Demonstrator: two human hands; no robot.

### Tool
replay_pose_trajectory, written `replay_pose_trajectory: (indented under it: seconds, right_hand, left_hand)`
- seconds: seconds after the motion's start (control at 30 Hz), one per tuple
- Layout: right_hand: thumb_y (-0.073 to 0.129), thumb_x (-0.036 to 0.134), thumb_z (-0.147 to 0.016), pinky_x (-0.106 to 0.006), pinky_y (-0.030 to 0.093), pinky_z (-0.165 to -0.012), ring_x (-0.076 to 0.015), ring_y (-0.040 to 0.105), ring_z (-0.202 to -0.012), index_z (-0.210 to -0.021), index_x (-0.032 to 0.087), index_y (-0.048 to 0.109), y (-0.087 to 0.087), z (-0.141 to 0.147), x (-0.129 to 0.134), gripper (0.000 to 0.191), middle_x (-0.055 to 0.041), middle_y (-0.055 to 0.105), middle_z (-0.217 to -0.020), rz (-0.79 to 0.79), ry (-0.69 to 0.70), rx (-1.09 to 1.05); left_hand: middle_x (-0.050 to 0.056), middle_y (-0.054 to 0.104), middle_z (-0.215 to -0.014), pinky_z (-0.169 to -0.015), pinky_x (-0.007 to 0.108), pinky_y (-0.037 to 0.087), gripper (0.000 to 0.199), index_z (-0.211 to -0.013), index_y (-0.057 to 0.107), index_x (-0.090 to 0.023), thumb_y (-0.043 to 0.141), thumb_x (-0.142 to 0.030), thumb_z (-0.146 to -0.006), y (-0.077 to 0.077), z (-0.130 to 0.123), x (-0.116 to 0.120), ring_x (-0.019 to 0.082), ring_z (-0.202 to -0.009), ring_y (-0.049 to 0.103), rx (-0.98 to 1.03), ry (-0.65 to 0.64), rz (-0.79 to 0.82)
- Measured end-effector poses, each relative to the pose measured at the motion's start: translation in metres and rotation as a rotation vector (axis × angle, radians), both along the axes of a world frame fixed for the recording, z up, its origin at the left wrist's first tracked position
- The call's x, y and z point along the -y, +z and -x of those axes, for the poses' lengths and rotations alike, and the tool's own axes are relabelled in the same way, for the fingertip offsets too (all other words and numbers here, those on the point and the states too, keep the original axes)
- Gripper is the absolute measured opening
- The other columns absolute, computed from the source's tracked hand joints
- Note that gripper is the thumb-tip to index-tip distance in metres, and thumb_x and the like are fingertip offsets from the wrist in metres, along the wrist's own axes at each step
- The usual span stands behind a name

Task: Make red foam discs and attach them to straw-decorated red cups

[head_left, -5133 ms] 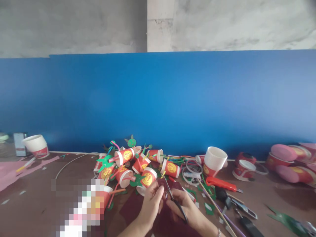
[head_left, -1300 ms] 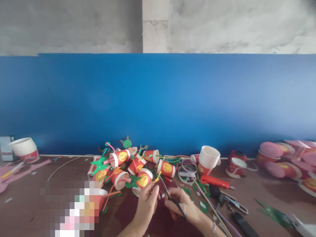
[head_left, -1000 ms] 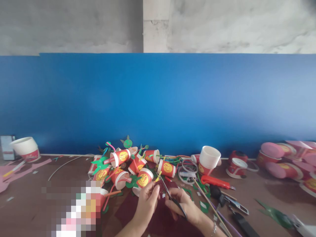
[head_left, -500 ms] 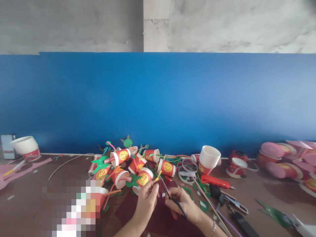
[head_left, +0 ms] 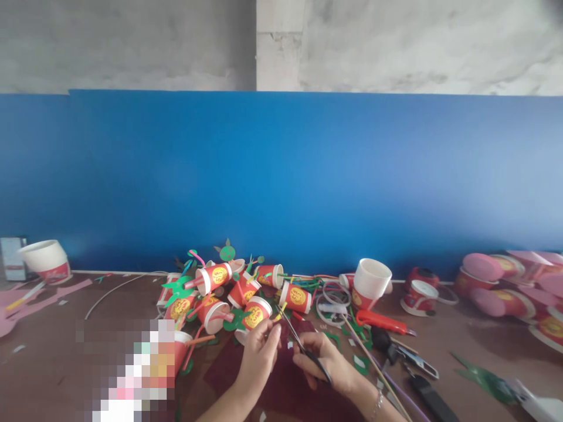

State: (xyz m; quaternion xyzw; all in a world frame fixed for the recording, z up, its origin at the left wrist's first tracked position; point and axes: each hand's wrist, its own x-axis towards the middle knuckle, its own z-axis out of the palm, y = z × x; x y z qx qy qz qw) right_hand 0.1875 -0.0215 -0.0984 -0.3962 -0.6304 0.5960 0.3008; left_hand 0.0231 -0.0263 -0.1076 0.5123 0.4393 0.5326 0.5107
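My right hand (head_left: 323,360) is closed around the black handles of the scissors (head_left: 299,340), whose blades point up and left. Just left of the blades, my left hand (head_left: 259,357) is pinched, with thumb and fingertips together; what it holds is too small to make out, perhaps hidden by the fingers. Beneath both hands lies dark red paper (head_left: 224,369). Behind them is a pile of red paper cups (head_left: 255,316) with green paper pieces and straws.
A white cup (head_left: 373,278) stands behind my right hand, near a red utility knife (head_left: 382,321). Keys (head_left: 417,360), sticks and green scraps lie to the right. Pink-topped cups (head_left: 484,266) sit far right, another white cup (head_left: 46,258) far left. A blue partition (head_left: 281,176) rises behind.
The view has shifted very slightly. My hands and the scissors have stayed nearly where they were.
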Motion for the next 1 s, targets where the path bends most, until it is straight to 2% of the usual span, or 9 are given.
replay_pose_trajectory:
  seconds: [0.23, 0.37, 0.47, 0.57, 0.63, 0.8, 1.0]
  right_hand:
    - [0.067, 0.05, -0.073, -0.016, 0.027, -0.038, -0.0053, 0.042, -0.035, -0.07, 0.015, 0.052, 0.006, -0.006, 0.0, 0.038, 0.0065, 0.049, -0.04, -0.007, 0.06, -0.005]
    - [0.07, 0.047, -0.071, -0.015, 0.027, -0.037, -0.0049, 0.041, -0.033, -0.07, 0.015, 0.052, 0.004, -0.006, -0.002, 0.037, 0.0078, 0.048, -0.04, 0.004, 0.044, -0.022]
    - [0.073, 0.045, -0.068, -0.015, 0.025, -0.035, -0.0056, 0.042, -0.033, -0.07, 0.016, 0.052, 0.004, -0.004, -0.002, 0.036, 0.0084, 0.047, -0.04, 0.018, 0.003, -0.067]
    - [0.072, 0.043, -0.069, -0.016, 0.027, -0.036, -0.0059, 0.042, -0.032, -0.069, 0.016, 0.052, 0.005, 0.0, -0.001, 0.034, 0.0078, 0.049, -0.039, -0.006, -0.03, -0.065]
    - [0.072, 0.042, -0.069, -0.016, 0.028, -0.036, -0.006, 0.042, -0.032, -0.069, 0.016, 0.052, 0.004, 0.001, 0.0, 0.033, 0.0079, 0.049, -0.039, -0.018, -0.041, -0.057]
    - [0.073, 0.039, -0.068, -0.016, 0.028, -0.036, -0.0066, 0.044, -0.034, -0.07, 0.017, 0.051, -0.001, 0.002, -0.001, 0.032, 0.009, 0.048, -0.042, 0.004, -0.015, -0.07]
    - [0.07, 0.04, -0.071, -0.016, 0.03, -0.039, -0.0051, 0.041, -0.036, -0.073, 0.015, 0.054, 0.004, 0.002, 0.001, 0.029, 0.0071, 0.053, -0.045, -0.02, 0.005, -0.049]
  left_hand:
    - [-0.011, 0.03, -0.041, -0.033, 0.02, 0.014, 0.047, -0.062, 0.043, -0.02, 0.054, -0.064, -0.077, 0.0, 0.002, -0.001, 0.005, -0.031, 0.024, -0.011, -0.05, 0.007]
    - [-0.009, 0.038, -0.047, -0.033, 0.02, 0.015, 0.048, -0.063, 0.044, -0.02, 0.054, -0.065, -0.076, 0.005, 0.0, 0.002, 0.003, -0.031, 0.027, 0.01, -0.039, 0.031]
    - [-0.007, 0.046, -0.055, -0.032, 0.019, 0.017, 0.047, -0.074, 0.05, -0.018, 0.053, -0.064, -0.077, 0.009, -0.003, 0.005, 0.002, -0.031, 0.028, 0.036, -0.067, 0.036]
    - [-0.011, 0.039, -0.047, -0.032, 0.018, 0.019, 0.044, -0.086, 0.053, -0.017, 0.055, -0.06, -0.078, 0.008, -0.007, 0.007, 0.003, -0.03, 0.026, 0.031, -0.163, 0.04]
    - [-0.012, 0.035, -0.043, -0.032, 0.018, 0.018, 0.043, -0.081, 0.053, -0.017, 0.055, -0.06, -0.078, 0.006, -0.008, 0.007, 0.004, -0.03, 0.026, 0.028, -0.153, 0.053]
    - [-0.01, 0.038, -0.046, -0.032, 0.018, 0.018, 0.048, -0.067, 0.046, -0.019, 0.054, -0.066, -0.075, 0.001, -0.008, 0.005, 0.003, -0.032, 0.027, 0.056, -0.03, 0.08]
    - [-0.011, 0.035, -0.042, -0.034, 0.019, 0.017, 0.047, -0.064, 0.045, -0.019, 0.054, -0.064, -0.076, 0.002, -0.005, 0.005, 0.004, -0.032, 0.027, 0.039, -0.093, 0.078]
